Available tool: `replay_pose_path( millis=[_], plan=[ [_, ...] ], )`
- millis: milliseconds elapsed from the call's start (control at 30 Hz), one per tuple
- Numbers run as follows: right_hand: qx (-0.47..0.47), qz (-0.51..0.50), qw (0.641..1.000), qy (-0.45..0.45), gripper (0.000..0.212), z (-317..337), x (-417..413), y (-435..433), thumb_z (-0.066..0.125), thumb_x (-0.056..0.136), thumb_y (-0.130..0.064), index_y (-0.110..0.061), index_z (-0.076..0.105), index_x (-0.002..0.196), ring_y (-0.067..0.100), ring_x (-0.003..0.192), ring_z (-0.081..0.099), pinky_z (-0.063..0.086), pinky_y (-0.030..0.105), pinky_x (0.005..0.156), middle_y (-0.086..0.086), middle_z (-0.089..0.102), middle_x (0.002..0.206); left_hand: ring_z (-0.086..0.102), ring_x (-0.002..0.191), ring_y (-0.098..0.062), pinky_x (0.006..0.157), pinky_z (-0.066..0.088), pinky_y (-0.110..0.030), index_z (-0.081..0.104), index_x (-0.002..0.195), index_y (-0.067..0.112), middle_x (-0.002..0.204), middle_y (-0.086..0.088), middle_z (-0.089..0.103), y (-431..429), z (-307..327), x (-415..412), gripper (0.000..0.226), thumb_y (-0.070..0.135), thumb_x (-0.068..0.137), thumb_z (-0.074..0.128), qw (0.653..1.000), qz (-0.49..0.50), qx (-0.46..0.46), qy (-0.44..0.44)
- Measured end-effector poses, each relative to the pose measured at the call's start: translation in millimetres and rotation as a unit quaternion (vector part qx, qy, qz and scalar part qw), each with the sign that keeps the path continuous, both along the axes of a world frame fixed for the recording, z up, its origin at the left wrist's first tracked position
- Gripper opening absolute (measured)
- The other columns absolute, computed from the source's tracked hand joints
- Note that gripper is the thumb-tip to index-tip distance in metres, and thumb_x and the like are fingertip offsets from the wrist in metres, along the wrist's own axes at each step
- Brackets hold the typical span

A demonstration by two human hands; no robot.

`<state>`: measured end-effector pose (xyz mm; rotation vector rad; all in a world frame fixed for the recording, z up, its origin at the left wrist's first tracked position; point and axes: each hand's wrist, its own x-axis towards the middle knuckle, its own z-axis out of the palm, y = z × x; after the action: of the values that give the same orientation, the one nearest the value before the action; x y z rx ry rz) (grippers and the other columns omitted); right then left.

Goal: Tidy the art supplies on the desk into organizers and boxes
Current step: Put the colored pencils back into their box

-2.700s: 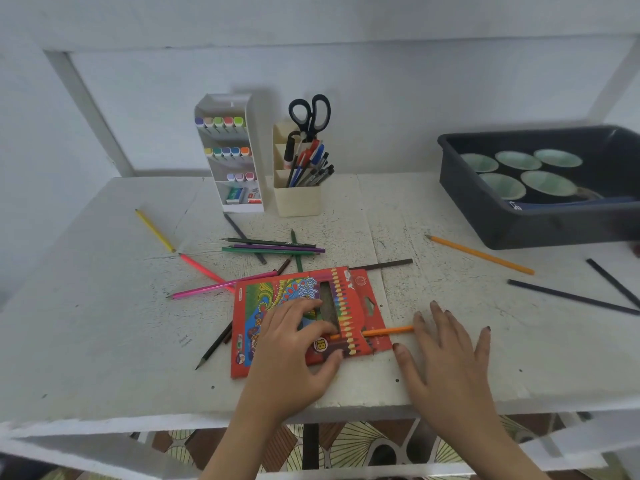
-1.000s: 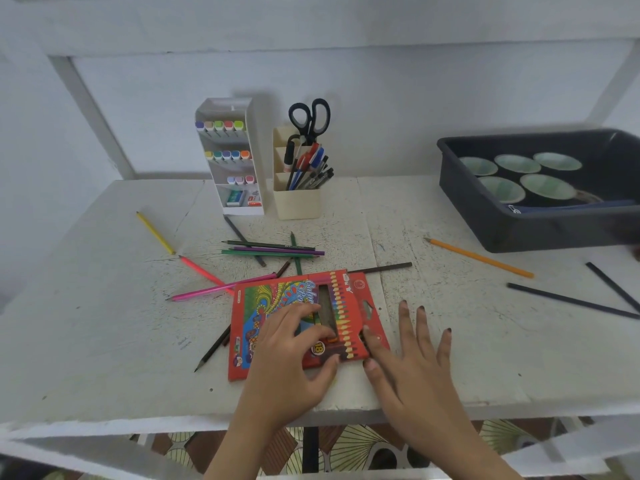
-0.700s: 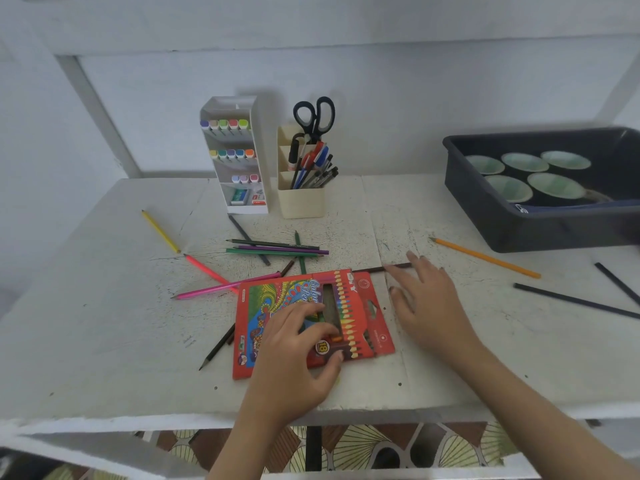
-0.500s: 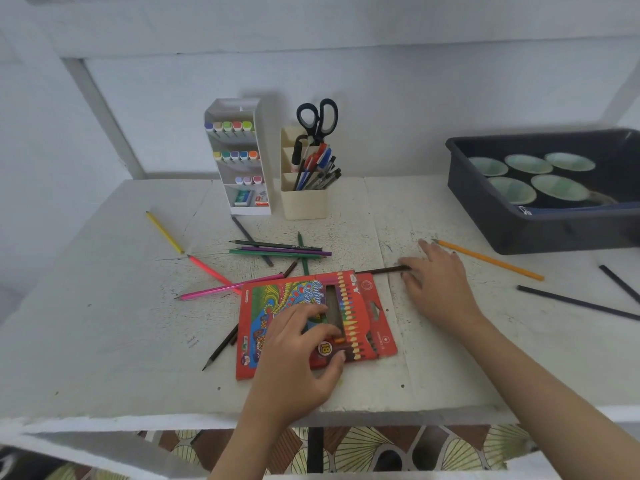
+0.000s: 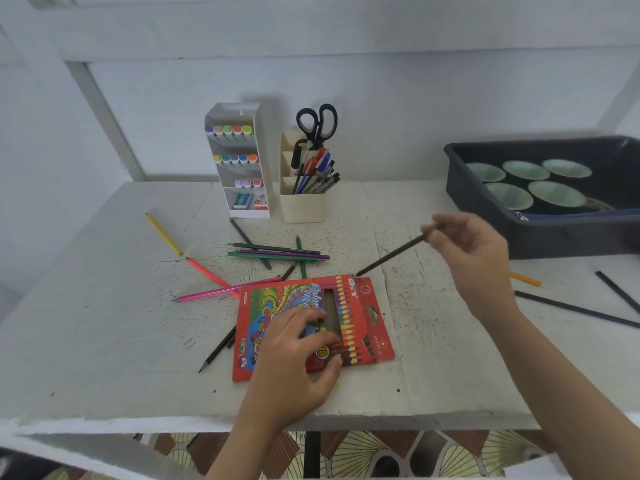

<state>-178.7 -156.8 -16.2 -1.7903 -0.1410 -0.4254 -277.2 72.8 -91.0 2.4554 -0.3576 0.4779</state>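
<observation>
The right hand (image 5: 471, 258) pinched a dark pencil (image 5: 389, 256) at its upper end, with the tip slanting down from the grip to the pencil box's (image 5: 379, 341) far corner. The left hand (image 5: 294, 362) gripped that box, fingers curled over its window. Advised: lower the pinch, level the pencil, and feed it tip-first past the flap, which appeared open.

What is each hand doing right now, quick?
Left hand: grips the red coloured-pencil box, fingers on top, thumb at its edge.
Right hand: pinches a dark pencil by one end, raised.
</observation>
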Motion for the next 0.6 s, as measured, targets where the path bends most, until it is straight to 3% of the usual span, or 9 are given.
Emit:
replay_pose_path(
  millis=[67,167,300,467,600],
  plan=[
    [0.003,-0.025,0.998,-0.058,0.024,13.8,-6.0,6.4,0.063,0.087,-0.005,-0.015,0.059,0.108,0.010,0.088,0.067,0.054,0.027,0.084,-0.002,0.070,0.092,0.043,0.112,-0.003,0.097,0.026,-0.023,0.073,0.087,0.026,0.110,0.008,0.061,0.0,-0.4,0.0,0.026,0.043,0.076,0.057,1.000,0.000,-0.001,0.000],
    [-0.108,-0.030,0.986,-0.125,0.024,25.8,-13.4,13.5,0.063,0.088,-0.009,-0.015,0.059,0.111,0.001,0.085,0.064,0.051,0.018,0.083,-0.009,0.067,0.090,0.044,0.113,-0.003,0.098,0.025,-0.022,0.072,0.088,0.027,0.112,0.009,0.061,0.1,-1.4,-0.3,0.026,0.044,0.076,0.058,1.000,0.001,-0.002,0.003],
    [-0.206,0.006,0.969,-0.138,0.027,21.3,-20.8,25.4,0.063,0.088,-0.011,-0.014,0.059,0.115,-0.007,0.082,0.060,0.046,0.007,0.080,-0.020,0.060,0.087,0.043,0.112,-0.003,0.098,0.025,-0.021,0.072,0.088,0.027,0.111,0.010,0.060,-0.1,-1.9,-0.3,0.025,0.043,0.075,0.058,1.000,0.003,-0.006,-0.001],
    [-0.222,0.048,0.970,-0.087,0.025,-4.3,-20.4,35.9,0.063,0.089,-0.016,-0.017,0.060,0.113,-0.007,0.083,0.061,0.047,0.007,0.078,-0.019,0.061,0.088,0.043,0.112,-0.002,0.098,0.024,-0.020,0.072,0.088,0.027,0.111,0.011,0.060,-0.5,-2.3,0.2,0.025,0.043,0.075,0.058,1.000,0.005,-0.009,0.002],
    [-0.255,0.105,0.961,0.007,0.017,-38.0,-26.0,34.7,0.060,0.091,-0.019,-0.019,0.062,0.107,-0.004,0.085,0.060,0.052,0.021,0.083,-0.019,0.061,0.088,0.044,0.111,-0.002,0.097,0.026,-0.022,0.073,0.087,0.026,0.110,0.010,0.060,-0.5,-1.4,-0.2,0.025,0.043,0.075,0.058,1.000,0.006,-0.009,0.004]
  ],
)
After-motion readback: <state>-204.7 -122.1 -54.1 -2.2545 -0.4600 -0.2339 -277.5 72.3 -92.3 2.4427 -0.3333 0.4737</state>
